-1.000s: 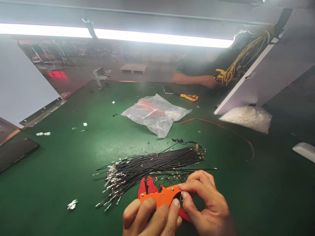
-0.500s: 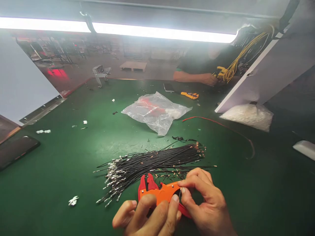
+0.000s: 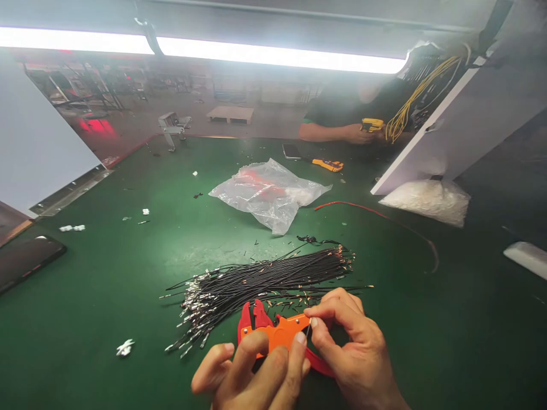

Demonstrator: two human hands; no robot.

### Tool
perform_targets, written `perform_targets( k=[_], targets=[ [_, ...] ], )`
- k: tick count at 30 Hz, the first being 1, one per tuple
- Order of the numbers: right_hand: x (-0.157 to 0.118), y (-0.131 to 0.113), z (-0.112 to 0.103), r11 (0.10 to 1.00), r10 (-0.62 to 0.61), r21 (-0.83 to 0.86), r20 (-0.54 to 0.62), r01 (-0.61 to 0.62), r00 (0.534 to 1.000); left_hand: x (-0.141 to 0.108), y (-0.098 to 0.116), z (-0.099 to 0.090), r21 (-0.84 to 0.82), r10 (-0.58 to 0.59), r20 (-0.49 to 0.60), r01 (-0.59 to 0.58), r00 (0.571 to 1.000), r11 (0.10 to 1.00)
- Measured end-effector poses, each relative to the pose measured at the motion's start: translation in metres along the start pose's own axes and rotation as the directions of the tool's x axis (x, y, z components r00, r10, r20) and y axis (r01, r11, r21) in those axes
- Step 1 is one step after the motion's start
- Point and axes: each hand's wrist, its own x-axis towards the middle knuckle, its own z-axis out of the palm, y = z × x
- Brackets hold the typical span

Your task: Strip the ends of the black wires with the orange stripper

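Thin wire between fingers, orange stripper behind.

Smooth orange-and-red plastic-looking plier-shaped tool at left hand and right hand, matt black wires with shiny metal-looking terminals beyond both, glossy crinkled clear plastic bag farther out, smooth green tabletop underneath.

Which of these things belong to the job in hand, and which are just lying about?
Part of the job, it seems:
thin wire, at the fingertips of the right hand
orange-and-red wire stripper, behind the left hand
bundle of black wires

Apparently just lying about:
clear plastic bag
loose red wire
small white pieces
yellow-handled pliers
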Motion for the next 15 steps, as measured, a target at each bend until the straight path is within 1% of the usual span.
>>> perform_targets(
  k=[1, 3, 4, 5, 6, 7, 8, 9, 10, 11, 12, 14, 15],
  targets=[
    [0.001, 0.002, 0.001, 1.0, 0.017, -0.007, -0.005, -0.017, 1.0, 0.001, 0.002, 0.002, 0.007, -0.018, -0.026, 0.018, 1.0, 1.0],
    [0.003, 0.008, 0.0, 0.995, 0.086, -0.045, -0.008, -0.086, 0.996, 0.003, 0.007, 0.007, 0.049, -0.09, -0.129, 0.097, 0.988, 0.994],
    [0.004, 0.011, -0.001, 0.99, 0.123, -0.068, -0.014, -0.124, 0.992, 0.004, 0.009, 0.009, 0.076, -0.134, -0.213, 0.153, 0.968, 0.985],
    [0.004, 0.014, -0.003, 0.984, 0.152, -0.085, -0.024, -0.154, 0.988, 0.005, 0.01, 0.011, 0.087, -0.152, -0.26, 0.18, 0.954, 0.98],
    [0.005, 0.015, -0.004, 0.983, 0.158, -0.091, -0.039, -0.161, 0.987, 0.006, 0.008, 0.011, 0.085, -0.158, -0.281, 0.189, 0.947, 0.978],
    [0.005, 0.015, -0.006, 0.985, 0.145, -0.085, -0.046, -0.149, 0.988, 0.007, 0.006, 0.009, 0.072, -0.156, -0.272, 0.182, 0.95, 0.981],
    [0.005, 0.014, -0.007, 0.99, 0.122, -0.071, -0.034, -0.124, 0.992, 0.008, 0.002, 0.006, 0.048, -0.139, -0.212, 0.152, 0.967, 0.987],
    [0.004, 0.012, -0.009, 0.994, 0.102, -0.046, -0.008, -0.102, 0.995, 0.008, -0.003, 0.002, 0.037, -0.099, -0.129, 0.105, 0.987, 0.994],
    [0.003, 0.01, -0.01, 0.996, 0.085, -0.011, 0.034, -0.085, 0.996, 0.009, -0.007, -0.003, 0.036, -0.057, -0.048, 0.058, 0.997, 0.998],
    [0.002, 0.008, -0.011, 0.997, 0.073, 0.03, 0.094, -0.076, 0.993, 0.009, -0.011, -0.008, 0.036, 0.013, 0.04, -0.014, 0.999, 0.999],
    [0.001, 0.007, -0.012, 0.994, 0.069, 0.071, 0.156, -0.081, 0.985, 0.009, -0.013, -0.012, 0.027, 0.066, 0.098, -0.069, 0.993, 0.997],
    [-0.002, 0.006, -0.012, 0.984, 0.066, 0.142, 0.251, -0.104, 0.966, 0.008, -0.013, -0.016, 0.018, -0.005, 0.097, 0.003, 0.995, 1.0],
    [-0.004, 0.006, -0.012, 0.979, 0.065, 0.167, 0.269, -0.113, 0.961, 0.008, -0.011, -0.016, 0.015, -0.041, 0.082, 0.04, 0.996, 0.999]
  ],
)
